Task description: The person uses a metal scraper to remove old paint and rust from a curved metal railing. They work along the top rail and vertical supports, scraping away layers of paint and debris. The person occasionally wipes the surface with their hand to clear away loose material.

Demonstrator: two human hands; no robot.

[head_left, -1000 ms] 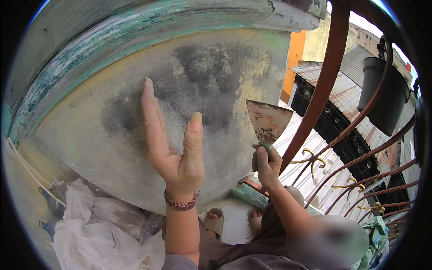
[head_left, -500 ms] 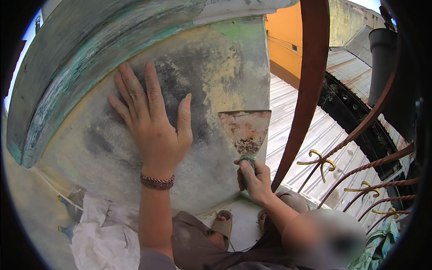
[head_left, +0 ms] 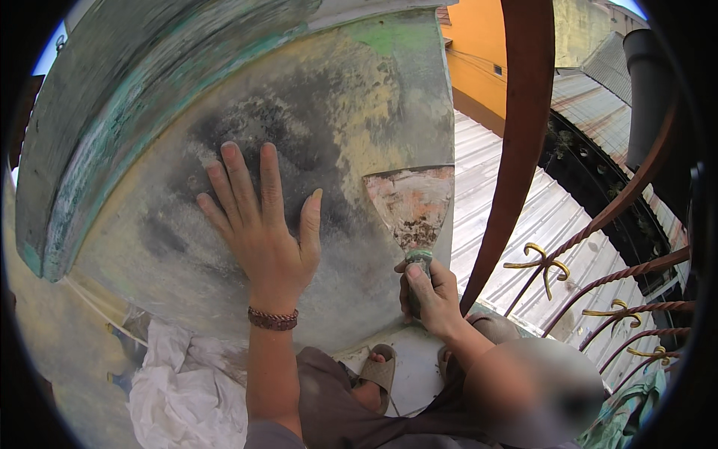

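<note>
My left hand point(head_left: 273, 239) lies with its fingers spread over a weathered wall point(head_left: 359, 269), palm toward the surface. Its fingertips are on a dark, blotchy patch, and a braided bracelet point(head_left: 272, 319) circles the wrist. In my right hand point(head_left: 434, 295) is a paint scraper point(head_left: 413, 206), gripped round its green handle. The scraper's broad blade points up and away from me, stained with reddish and brown residue. It is in front of the wall's right edge; whether the blade touches the wall I cannot tell.
A curved ledge point(head_left: 97, 172) with flaking green paint juts out at the upper left. Rusty railing bars point(head_left: 516, 142) with gold ornaments stand at the right, above a corrugated metal roof point(head_left: 479, 172). White cloth point(head_left: 187, 393) lies at lower left. Sandalled feet point(head_left: 379, 370) rest on pale tiles.
My left hand has slid down the wall, nearer to me, with its fingers still spread. The scraper stays in my right hand, nearly in place. The whole view has shifted slightly.
</note>
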